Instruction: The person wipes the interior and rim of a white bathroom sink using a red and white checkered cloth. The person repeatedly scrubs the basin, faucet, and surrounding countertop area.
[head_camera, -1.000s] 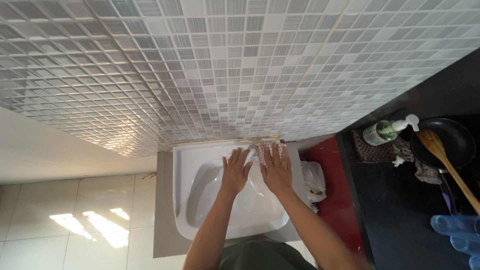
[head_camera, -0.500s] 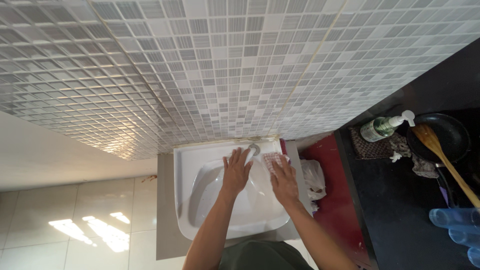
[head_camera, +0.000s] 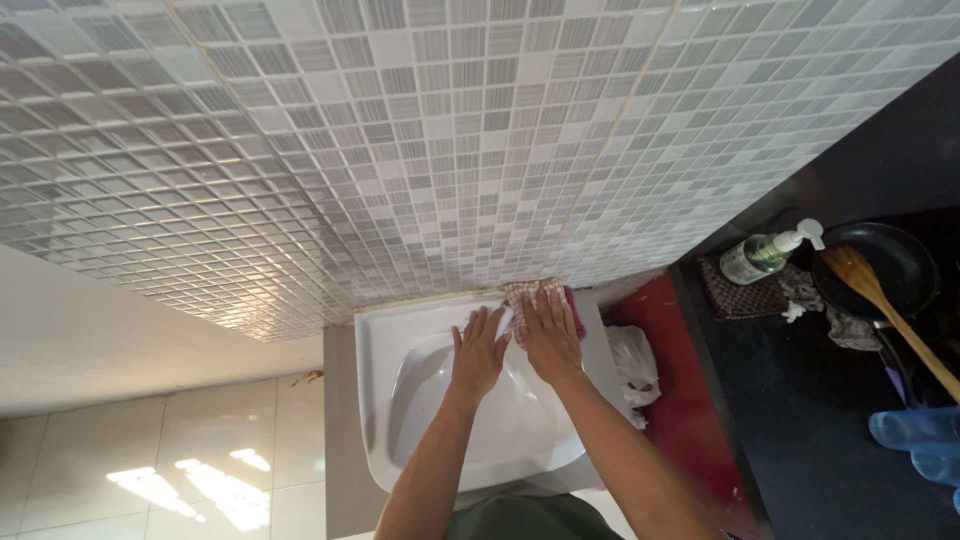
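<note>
A white square wash basin (head_camera: 385, 400) stands against a grey mosaic-tiled wall (head_camera: 430, 150). My left hand (head_camera: 478, 352) lies flat, fingers apart, on the basin's inner back slope. My right hand (head_camera: 551, 332) presses a red-and-white checked cloth (head_camera: 524, 294) onto the basin's back right corner, next to the wall. The tap is hidden under the cloth and my hands.
Right of the basin lie a crumpled clear plastic bag (head_camera: 635, 362) and a red surface (head_camera: 680, 400). On the black counter (head_camera: 800, 400) are a pump bottle (head_camera: 765, 254), a black pan (head_camera: 895, 260) with a wooden spatula (head_camera: 885, 305), and blue translucent cups (head_camera: 925, 435).
My right hand slid the cloth down the basin's right side, then back up to the back corner by the wall, covering the tap. My left hand stayed on the basin.
</note>
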